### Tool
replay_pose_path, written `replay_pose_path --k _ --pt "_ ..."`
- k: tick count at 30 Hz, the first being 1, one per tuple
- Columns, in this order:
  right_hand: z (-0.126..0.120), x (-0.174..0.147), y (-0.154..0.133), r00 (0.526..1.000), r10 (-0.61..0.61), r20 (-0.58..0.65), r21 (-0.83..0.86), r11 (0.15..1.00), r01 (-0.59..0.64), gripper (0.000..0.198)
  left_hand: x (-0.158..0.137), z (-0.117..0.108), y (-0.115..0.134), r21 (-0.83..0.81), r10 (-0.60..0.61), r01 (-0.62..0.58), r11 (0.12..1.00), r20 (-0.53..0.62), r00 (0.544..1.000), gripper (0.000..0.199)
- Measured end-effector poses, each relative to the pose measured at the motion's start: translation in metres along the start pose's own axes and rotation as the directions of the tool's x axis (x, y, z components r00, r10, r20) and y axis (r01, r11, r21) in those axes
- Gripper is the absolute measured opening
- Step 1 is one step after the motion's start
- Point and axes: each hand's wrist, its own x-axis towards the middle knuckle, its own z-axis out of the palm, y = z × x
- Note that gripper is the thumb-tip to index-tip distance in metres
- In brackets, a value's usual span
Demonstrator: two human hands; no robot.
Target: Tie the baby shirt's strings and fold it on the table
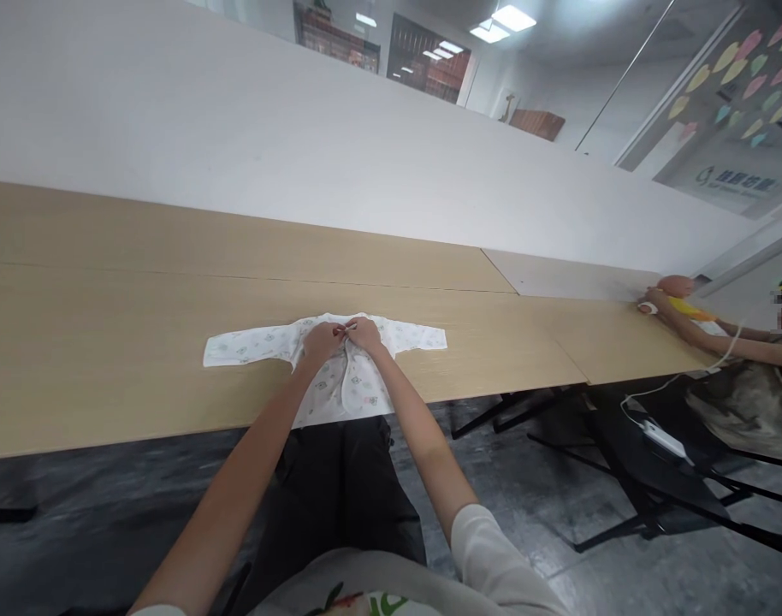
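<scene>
A small white baby shirt [327, 385] with a tiny printed pattern lies flat on the table, its two sleeves spread out to the sides and its hem at the table's front edge. Both my hands meet at its upper middle, near the neckline. My left hand [322, 342] is closed, fingertips pinching the shirt's front edge. Right beside it, my right hand [364, 334] pinches the cloth too, its fingertips almost touching the left ones. What exactly sits between the fingertips is too small to make out.
The long wooden table [109, 325] runs along a white wall [204, 128]. At the far right a person's arms [737, 342] hold a doll [677, 287] in yellow. Black folding chairs [648, 462] stand below, one bearing a white power strip [666, 441].
</scene>
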Motion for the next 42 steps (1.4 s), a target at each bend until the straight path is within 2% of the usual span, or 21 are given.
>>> replay_pose_path --k 5,9,13,18,26,34,38,42 --pt "0.004 -0.001 0.000 0.999 -0.004 -0.034 -0.004 1.000 0.004 0.022 0.000 0.002 0.000 0.001 -0.001 0.001 1.000 -0.027 1.000 0.033" --pt "0.008 0.000 0.006 0.992 -0.030 -0.119 0.116 0.992 0.044 0.026 0.001 0.006 -0.005 -0.099 0.054 -0.059 0.993 -0.051 0.997 0.028" --pt "0.011 0.001 0.012 0.990 -0.042 -0.132 0.248 0.966 0.074 0.024 0.001 0.009 -0.008 -0.202 0.090 -0.104 0.974 -0.079 0.993 0.027" --pt "0.012 -0.001 0.017 0.989 -0.076 -0.129 0.337 0.934 0.116 0.023 0.000 0.011 -0.010 -0.229 0.070 -0.087 0.970 -0.083 0.994 0.026" --pt "0.019 -0.008 0.026 0.964 -0.152 -0.217 0.402 0.886 0.230 0.022 -0.004 0.015 -0.011 -0.301 0.050 -0.085 0.950 -0.120 0.991 0.029" --pt "0.022 -0.004 0.027 0.980 -0.103 -0.168 0.573 0.799 0.182 0.020 -0.007 0.018 -0.011 -0.311 0.054 -0.094 0.946 -0.136 0.989 0.031" --pt "0.022 -0.001 0.027 0.988 -0.066 -0.142 0.593 0.793 0.138 0.023 -0.008 0.018 -0.013 -0.327 0.063 -0.110 0.938 -0.149 0.987 0.033" --pt "0.026 -0.003 0.028 0.981 -0.066 -0.184 0.563 0.810 0.160 0.022 -0.010 0.015 -0.011 -0.341 0.047 -0.091 0.936 -0.136 0.990 0.038"
